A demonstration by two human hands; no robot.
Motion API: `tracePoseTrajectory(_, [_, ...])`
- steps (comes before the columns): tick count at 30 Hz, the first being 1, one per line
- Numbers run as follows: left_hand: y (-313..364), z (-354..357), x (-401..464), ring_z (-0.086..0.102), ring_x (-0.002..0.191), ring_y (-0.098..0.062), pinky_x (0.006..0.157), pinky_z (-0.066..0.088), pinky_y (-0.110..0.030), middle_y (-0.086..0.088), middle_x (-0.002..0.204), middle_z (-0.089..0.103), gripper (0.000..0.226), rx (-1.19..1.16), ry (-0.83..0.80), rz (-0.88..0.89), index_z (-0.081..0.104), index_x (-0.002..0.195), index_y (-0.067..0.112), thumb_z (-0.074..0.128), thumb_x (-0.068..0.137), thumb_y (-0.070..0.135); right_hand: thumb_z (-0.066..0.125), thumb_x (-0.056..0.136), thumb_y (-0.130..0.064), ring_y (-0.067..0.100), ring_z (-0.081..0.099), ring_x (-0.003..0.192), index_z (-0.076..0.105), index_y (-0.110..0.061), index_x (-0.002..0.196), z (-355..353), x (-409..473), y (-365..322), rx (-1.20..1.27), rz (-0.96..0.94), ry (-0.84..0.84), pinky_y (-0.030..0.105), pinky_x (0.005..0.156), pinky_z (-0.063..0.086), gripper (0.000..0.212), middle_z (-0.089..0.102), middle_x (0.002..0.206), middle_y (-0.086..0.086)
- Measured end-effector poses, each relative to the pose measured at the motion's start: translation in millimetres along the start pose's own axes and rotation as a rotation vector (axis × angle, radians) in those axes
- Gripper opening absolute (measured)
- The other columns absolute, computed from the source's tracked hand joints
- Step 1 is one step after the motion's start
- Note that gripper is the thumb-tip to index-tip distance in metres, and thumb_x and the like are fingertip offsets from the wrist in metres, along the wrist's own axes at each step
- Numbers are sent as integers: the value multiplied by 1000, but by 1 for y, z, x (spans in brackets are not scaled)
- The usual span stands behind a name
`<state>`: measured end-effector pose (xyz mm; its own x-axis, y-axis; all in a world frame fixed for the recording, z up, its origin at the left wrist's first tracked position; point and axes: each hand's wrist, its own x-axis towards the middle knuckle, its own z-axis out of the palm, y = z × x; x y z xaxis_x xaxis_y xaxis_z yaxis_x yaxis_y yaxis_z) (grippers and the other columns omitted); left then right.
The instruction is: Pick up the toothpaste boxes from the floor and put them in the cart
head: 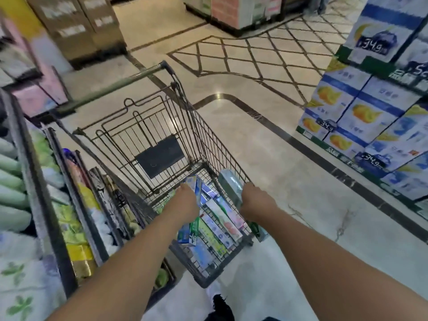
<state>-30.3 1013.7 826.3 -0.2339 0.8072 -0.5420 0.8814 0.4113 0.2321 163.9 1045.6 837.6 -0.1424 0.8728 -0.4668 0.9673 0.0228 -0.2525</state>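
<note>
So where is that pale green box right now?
The pale green box is in the right hand, held above the cart's right rim, beside the toothpaste boxes inside.

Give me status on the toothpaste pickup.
Done: several toothpaste boxes lie in the cart. In hand: left hand holds a blue-and-white box, right hand a pale green box, both over the basket. Left: release both; no boxes visible on the floor.

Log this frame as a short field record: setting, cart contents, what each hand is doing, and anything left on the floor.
setting: shop aisle, shelves on the left, stacked cartons on the right
cart: wire, several toothpaste boxes lying in the basket
left hand: grip closed on a blue box over the basket
right hand: grip closed on a pale green box at the cart's right rim
floor: no boxes visible on it
</note>
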Motion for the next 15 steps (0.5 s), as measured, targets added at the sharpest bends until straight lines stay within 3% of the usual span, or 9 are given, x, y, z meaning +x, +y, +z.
tracePoseTrajectory(4, [-22, -15, 43, 64, 102, -35, 78, 55, -48, -23, 128, 55, 72, -65, -16, -103, 23, 144, -7, 62, 91, 22, 64, 87, -17, 22, 54, 73, 42, -5, 117, 2, 53, -27, 24, -47, -5, 30, 55, 45, 38, 46, 79, 1])
tracePoseTrajectory(6, [-33, -17, 64, 63, 105, -37, 80, 54, -52, -26, 130, 54, 71, -106, -24, -140, 25, 145, -6, 62, 91, 20, 66, 85, -16, 23, 57, 75, 42, -6, 116, 8, 79, -38, 28, -55, -19, 32, 59, 49, 40, 49, 80, 1])
tracePoseTrajectory(10, [-48, -11, 97, 64, 93, -30, 57, 47, -34, -18, 121, 57, 86, -175, 25, -191, 9, 152, 1, 65, 90, 19, 60, 86, -11, 25, 57, 78, 39, -8, 111, 27, 129, -54, 20, -65, -59, 35, 65, 48, 33, 55, 88, 6])
tracePoseTrajectory(13, [-61, 6, 125, 64, 80, -27, 48, 45, -34, -21, 126, 55, 83, -229, 32, -258, 14, 150, -4, 66, 88, 18, 56, 88, -10, 23, 53, 71, 39, -8, 108, 46, 165, -60, -9, -76, -99, 34, 64, 46, 27, 49, 79, 2])
tracePoseTrajectory(15, [-64, 19, 141, 61, 69, -21, 41, 40, -32, -19, 112, 60, 79, -270, 17, -309, 16, 149, -4, 64, 90, 17, 56, 88, -9, 23, 50, 71, 40, -5, 111, 57, 188, -61, -46, -97, -121, 33, 63, 42, 28, 41, 76, 0])
